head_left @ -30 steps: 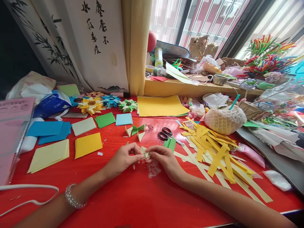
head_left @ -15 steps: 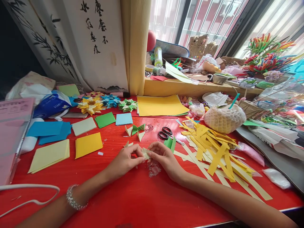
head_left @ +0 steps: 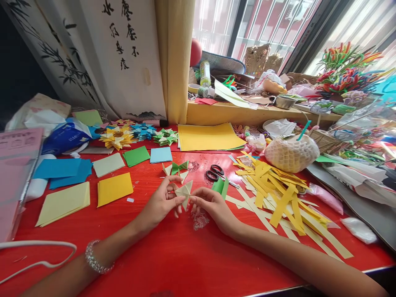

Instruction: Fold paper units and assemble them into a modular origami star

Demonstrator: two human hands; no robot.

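Head view: near to far.
Left hand (head_left: 161, 202): thumb and fingers pinched on left side of pale folded piece (head_left: 184, 191).
Right hand (head_left: 212, 206): fingertips closed on its lower right tip.
Pale folded piece: raised just above red worktop (head_left: 173, 255), between both hands, points fanned upward and sideways; both hands equally near.
Beyond: scissors (head_left: 215, 173), yellow strips (head_left: 275, 189).

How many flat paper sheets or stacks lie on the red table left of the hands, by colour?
Blue: 1
Light blue: 1
Green: 1
Pale cream: 1
Yellow: 1
Pale yellow: 1
Total: 6
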